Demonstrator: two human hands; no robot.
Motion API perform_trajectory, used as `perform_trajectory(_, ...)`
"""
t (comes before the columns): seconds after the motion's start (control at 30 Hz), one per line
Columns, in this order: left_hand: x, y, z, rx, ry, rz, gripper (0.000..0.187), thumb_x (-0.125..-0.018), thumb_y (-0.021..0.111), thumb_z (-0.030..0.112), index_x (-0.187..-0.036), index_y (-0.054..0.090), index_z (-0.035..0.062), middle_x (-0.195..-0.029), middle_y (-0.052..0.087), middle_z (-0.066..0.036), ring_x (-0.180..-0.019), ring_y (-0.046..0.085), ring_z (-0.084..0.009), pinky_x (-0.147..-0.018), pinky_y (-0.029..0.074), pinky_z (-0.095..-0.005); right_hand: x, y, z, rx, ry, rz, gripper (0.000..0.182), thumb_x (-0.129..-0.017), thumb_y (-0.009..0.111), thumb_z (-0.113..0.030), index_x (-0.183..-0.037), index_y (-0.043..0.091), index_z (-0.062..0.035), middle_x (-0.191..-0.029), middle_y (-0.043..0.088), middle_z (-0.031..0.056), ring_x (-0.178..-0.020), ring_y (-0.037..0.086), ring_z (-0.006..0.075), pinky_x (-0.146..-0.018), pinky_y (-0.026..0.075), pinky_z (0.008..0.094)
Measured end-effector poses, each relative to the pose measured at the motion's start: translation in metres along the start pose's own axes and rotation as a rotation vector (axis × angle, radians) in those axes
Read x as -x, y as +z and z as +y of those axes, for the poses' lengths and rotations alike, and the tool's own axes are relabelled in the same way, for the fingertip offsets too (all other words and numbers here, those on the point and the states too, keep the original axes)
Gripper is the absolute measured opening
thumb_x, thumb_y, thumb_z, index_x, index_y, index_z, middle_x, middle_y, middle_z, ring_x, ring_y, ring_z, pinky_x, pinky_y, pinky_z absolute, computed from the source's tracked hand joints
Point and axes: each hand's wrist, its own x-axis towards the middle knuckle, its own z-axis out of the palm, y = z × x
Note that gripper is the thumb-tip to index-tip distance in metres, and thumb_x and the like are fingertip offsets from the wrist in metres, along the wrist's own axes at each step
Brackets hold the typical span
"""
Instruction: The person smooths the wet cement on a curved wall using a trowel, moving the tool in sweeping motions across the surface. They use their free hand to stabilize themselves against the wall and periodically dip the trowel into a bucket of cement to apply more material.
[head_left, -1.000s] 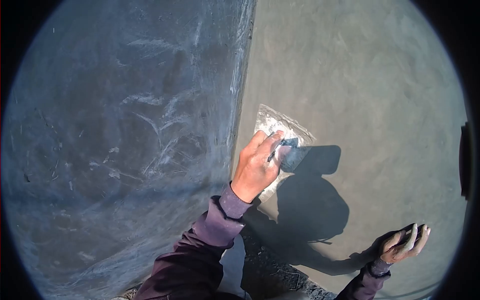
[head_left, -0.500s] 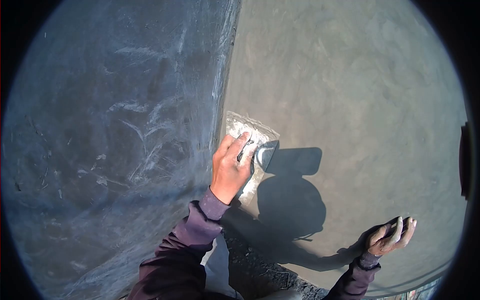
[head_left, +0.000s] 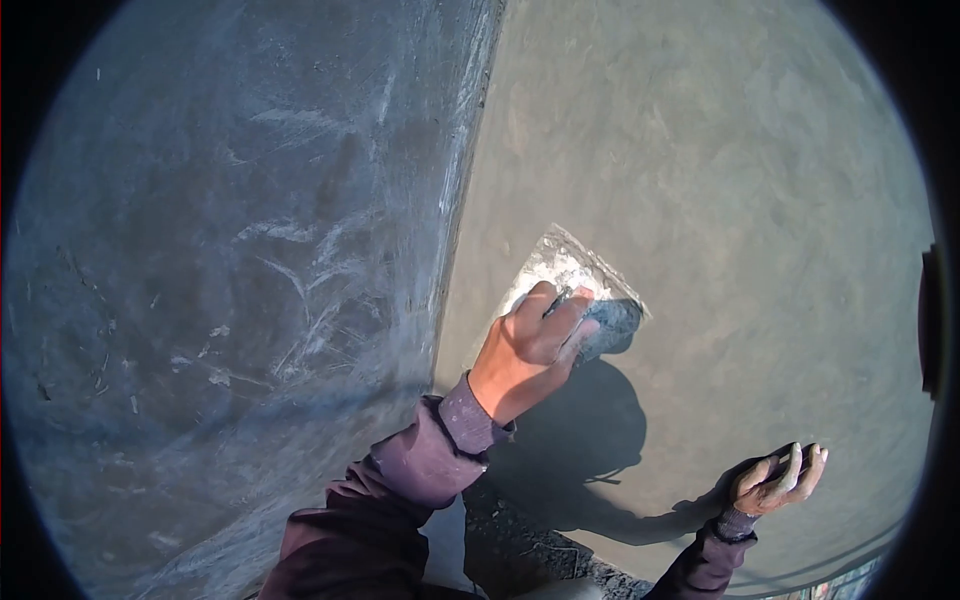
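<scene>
My left hand point(head_left: 530, 345) is wrapped round the handle of a flat trowel point(head_left: 552, 262), whose blade lies on the smooth grey-beige plaster surface point(head_left: 700, 180). Wet pale plaster smears the blade, which is tilted with its far edge toward the upper right. My fingers hide most of the handle. Lower right, my right hand point(head_left: 778, 482) is at the same surface with its fingers apart and nothing in it; the fingertips look coated with plaster.
A darker blue-grey surface point(head_left: 220, 250) with whitish scratches fills the left side, meeting the lighter one at a long edge. Dark rubble point(head_left: 520, 545) shows at the bottom. My shadow falls across the lighter surface. A dark object point(head_left: 931, 325) stands at the far right.
My left hand has moved the trowel to the right, away from the long edge, and the blade has turned clockwise. My right hand has hardly moved.
</scene>
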Motion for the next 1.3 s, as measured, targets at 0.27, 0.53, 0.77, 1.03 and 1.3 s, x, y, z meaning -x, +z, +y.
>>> perform_trajectory(0.27,-0.006,-0.017,-0.03,0.007,-0.093,0.022,0.027,-0.077,0.067,-0.002,-0.104,0.063,-0.0027,-0.077,0.055,-0.014,-0.066,0.057,-0.0272,-0.058,0.047,-0.0336,0.001,0.0,0.0,-0.004,0.003,-0.002,0.035,-0.093,0.044,-0.019,-0.118,0.054,0.0025,-0.128,0.043,0.0217,-0.119,0.046,0.0421,-0.097,0.042,0.0516)
perform_trajectory(0.53,-0.008,-0.024,-0.048,-0.082,-0.046,0.162,0.034,-0.073,0.071,-0.002,-0.106,0.064,-0.001,-0.075,0.053,-0.014,-0.061,0.052,-0.0253,-0.055,0.043,-0.0316,0.002,-0.001,0.003,0.008,-0.011,-0.027,0.045,-0.098,0.041,-0.037,-0.12,0.051,0.0005,-0.127,0.041,0.0211,-0.119,0.044,0.0414,-0.097,0.041,0.0538)
perform_trajectory(0.77,0.021,-0.016,-0.054,-0.009,-0.224,0.135,0.027,-0.077,0.071,0.004,-0.103,0.064,-0.0024,-0.087,0.065,-0.019,-0.076,0.066,-0.0269,-0.067,0.05,-0.03,0.002,0.0,0.004,-0.022,-0.016,-0.012,0.033,-0.092,0.045,-0.019,-0.118,0.054,0.0008,-0.125,0.043,0.0221,-0.118,0.045,0.0422,-0.096,0.042,0.0525)
perform_trajectory(1.03,0.167,0.036,0.043,0.271,-0.573,0.112,0.027,-0.084,0.067,0.013,-0.107,0.061,0.0002,-0.098,0.064,-0.017,-0.091,0.063,-0.0303,-0.08,0.049,-0.0355,-0.009,-0.011,-0.003,-0.011,-0.009,-0.002,0.029,-0.086,0.052,-0.014,-0.111,0.059,-0.002,-0.12,0.051,0.0178,-0.117,0.047,0.0371,-0.096,0.039,0.048)
perform_trajectory(1.3,0.118,-0.025,0.076,0.101,-0.166,0.021,0.031,-0.076,0.071,0.004,-0.105,0.061,0.0018,-0.087,0.059,-0.014,-0.078,0.06,-0.0319,-0.066,0.05,-0.0376,-0.066,-0.084,-0.15,-0.88,0.265,-0.432,0.024,-0.082,0.057,0.0,-0.105,0.059,0.0042,-0.103,0.061,0.0206,-0.097,0.058,0.0372,-0.086,0.046,0.0424)
